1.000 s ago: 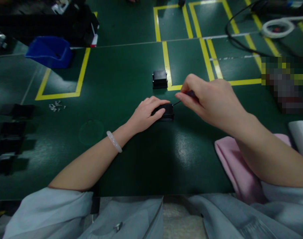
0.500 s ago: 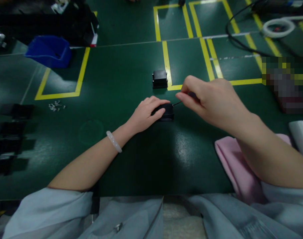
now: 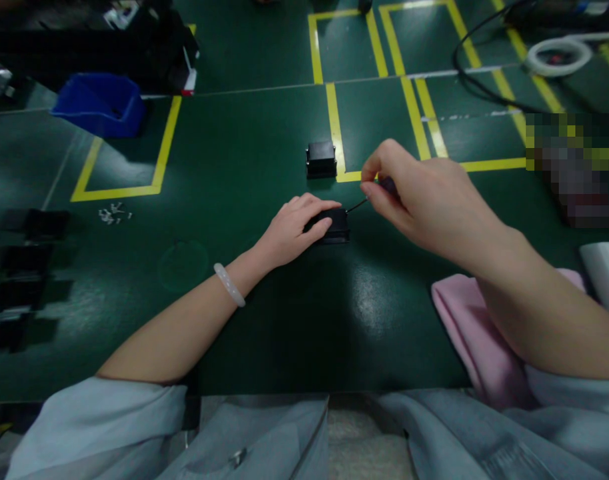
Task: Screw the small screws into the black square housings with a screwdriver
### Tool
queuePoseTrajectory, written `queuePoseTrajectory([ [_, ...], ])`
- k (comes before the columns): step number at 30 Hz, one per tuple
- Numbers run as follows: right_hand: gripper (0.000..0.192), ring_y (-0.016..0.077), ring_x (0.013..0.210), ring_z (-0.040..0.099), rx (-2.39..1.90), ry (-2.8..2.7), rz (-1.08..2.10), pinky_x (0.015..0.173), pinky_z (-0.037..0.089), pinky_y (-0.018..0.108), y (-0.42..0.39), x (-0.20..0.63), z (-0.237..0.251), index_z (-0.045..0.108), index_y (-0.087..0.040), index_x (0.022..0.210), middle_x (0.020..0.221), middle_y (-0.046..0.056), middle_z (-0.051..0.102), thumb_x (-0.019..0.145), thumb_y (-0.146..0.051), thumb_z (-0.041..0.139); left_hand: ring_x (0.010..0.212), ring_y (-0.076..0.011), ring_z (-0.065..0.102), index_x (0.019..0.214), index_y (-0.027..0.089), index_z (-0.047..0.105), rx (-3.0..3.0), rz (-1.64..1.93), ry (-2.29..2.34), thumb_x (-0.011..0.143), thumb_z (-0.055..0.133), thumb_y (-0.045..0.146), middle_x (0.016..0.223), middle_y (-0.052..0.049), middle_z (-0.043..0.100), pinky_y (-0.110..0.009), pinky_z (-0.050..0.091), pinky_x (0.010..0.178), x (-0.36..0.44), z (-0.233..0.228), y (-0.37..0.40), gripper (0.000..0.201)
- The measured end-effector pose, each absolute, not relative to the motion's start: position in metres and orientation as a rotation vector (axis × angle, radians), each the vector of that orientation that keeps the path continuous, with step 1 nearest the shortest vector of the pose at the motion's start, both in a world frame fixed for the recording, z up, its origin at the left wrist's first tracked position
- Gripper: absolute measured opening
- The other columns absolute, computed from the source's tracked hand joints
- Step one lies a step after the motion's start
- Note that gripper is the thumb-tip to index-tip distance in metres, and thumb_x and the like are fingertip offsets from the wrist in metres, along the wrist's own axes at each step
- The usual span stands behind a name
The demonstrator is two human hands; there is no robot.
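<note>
Both hands meet near the middle of the green bench (image 3: 244,167). The left hand (image 3: 294,230) lies palm down on a small black box (image 3: 336,225), fingers curled over its near and left sides and pressing it flat to the bench surface. The right hand (image 3: 424,197) is closed in a pinch around the dark handle of a thin tool (image 3: 379,190), thumb and forefinger drawn together at its upper end; the slim metal shaft slants down and to the left, its tip meeting the right upper edge of the black box. Whether the tip sits in a hole or only touches the surface cannot be told.

A second black box (image 3: 321,159) of the same kind stands apart, farther away, just left of a yellow tape line (image 3: 334,127). A white bangle (image 3: 229,284) rings the left wrist. To the far left, a scatter of small pale screws (image 3: 113,213) lies just below another taped rectangle, and a blue bin (image 3: 100,103) sits beyond it. Dark parts (image 3: 24,267) line the left edge. A pink cloth (image 3: 467,333) lies under the right forearm, and black cable (image 3: 477,80) with a white coiled hose (image 3: 557,57) runs along the far right.
</note>
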State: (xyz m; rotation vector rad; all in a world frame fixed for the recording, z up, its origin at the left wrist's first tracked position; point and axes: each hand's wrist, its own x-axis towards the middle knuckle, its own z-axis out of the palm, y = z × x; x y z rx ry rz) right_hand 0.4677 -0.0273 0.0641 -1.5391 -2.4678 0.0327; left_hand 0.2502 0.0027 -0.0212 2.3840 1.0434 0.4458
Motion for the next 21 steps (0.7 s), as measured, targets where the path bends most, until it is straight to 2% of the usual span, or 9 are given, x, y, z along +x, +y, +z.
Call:
queuePoseTrajectory([
  [3,0.033,0.0197,0.069,0.062,-1.513,-2.451,0.106,0.055,0.033,0.029,-0.0278,0.468,0.0657,0.047,-0.016,0.12,0.088,0.007,0.068,0.093,-0.031,0.036,0.106,-0.0207,0.052,0.131,0.021,0.054,2.385,0.449,1.039,0.098,0.036,0.037,0.115,-0.006,0.059,-0.034,0.039,0.092,0.2503,-0.0212,0.0031,0.041],
  [8,0.036,0.0203,0.062,0.06,-1.557,-2.489,0.006,0.054,0.031,0.03,-0.0273,0.4673,0.0662,0.057,-0.016,0.107,0.073,0.005,0.064,0.095,-0.04,0.033,0.106,-0.0211,0.052,0.131,0.022,0.054,2.39,0.442,1.047,0.098,0.036,0.037,0.115,-0.007,0.06,-0.035,0.039,0.093,0.2511,-0.0207,0.0034,0.041],
  [11,0.034,0.0197,0.063,0.06,-1.557,-2.474,0.025,0.055,0.032,0.03,-0.0269,0.4675,0.065,0.054,-0.017,0.111,0.077,0.006,0.066,0.095,-0.035,0.032,0.107,-0.0212,0.052,0.131,0.021,0.054,2.387,0.443,1.048,0.098,0.036,0.037,0.115,-0.007,0.06,-0.035,0.039,0.094,0.2513,-0.0204,0.0031,0.041],
  [14,0.031,0.0202,0.066,0.061,-1.504,-2.446,0.073,0.055,0.033,0.03,-0.0268,0.4678,0.0642,0.05,-0.016,0.117,0.082,0.005,0.066,0.092,-0.029,0.038,0.107,-0.0215,0.052,0.131,0.021,0.054,2.385,0.44,1.047,0.098,0.035,0.038,0.115,-0.007,0.06,-0.035,0.04,0.093,0.2511,-0.0204,0.0029,0.042],
  [18,0.033,0.0207,0.063,0.061,-1.534,-2.456,0.023,0.054,0.03,0.03,-0.0269,0.4682,0.0649,0.057,-0.015,0.107,0.075,0.005,0.065,0.094,-0.038,0.038,0.107,-0.0213,0.052,0.131,0.022,0.054,2.385,0.446,1.041,0.098,0.035,0.038,0.116,-0.006,0.06,-0.035,0.039,0.093,0.2505,-0.0209,0.0031,0.041],
  [21,0.036,0.0194,0.063,0.06,-1.572,-2.469,0.05,0.056,0.032,0.03,-0.0275,0.4685,0.0664,0.058,-0.016,0.107,0.075,0.006,0.066,0.095,-0.039,0.033,0.107,-0.021,0.052,0.13,0.021,0.055,2.381,0.462,1.033,0.098,0.036,0.037,0.116,-0.006,0.06,-0.034,0.039,0.093,0.2504,-0.0211,0.0031,0.041],
])
